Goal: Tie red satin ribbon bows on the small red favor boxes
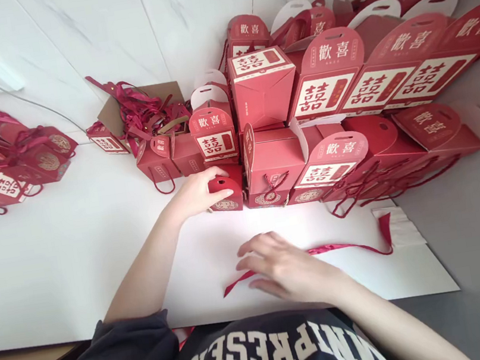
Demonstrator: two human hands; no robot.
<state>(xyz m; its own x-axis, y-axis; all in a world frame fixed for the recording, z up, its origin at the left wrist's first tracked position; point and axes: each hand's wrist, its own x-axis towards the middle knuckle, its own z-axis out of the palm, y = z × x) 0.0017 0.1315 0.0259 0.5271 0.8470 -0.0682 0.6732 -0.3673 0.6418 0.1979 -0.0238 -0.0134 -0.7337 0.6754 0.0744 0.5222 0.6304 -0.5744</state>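
Observation:
My left hand (201, 195) reaches to the front of the stacked boxes. Its thumb and fingers close on a small red gift box (232, 182) with a round hole in its top and a pale printed pattern on the front. Slightly blurred, my right hand (275, 266) is held over the white table with its fingers apart and nothing in them. Beneath that hand runs a dark red ribbon (344, 245); one end shows to the left of the fingers and the other curls up at the right.
Red gift boxes (330, 94) with white panels stand in rows along the wall, some with cords hanging forward. An open cardboard box (107, 118) holds tangled ribbons. More ribboned boxes (5, 179) cluster at left. A white packet (404, 226) lies near the table's right edge.

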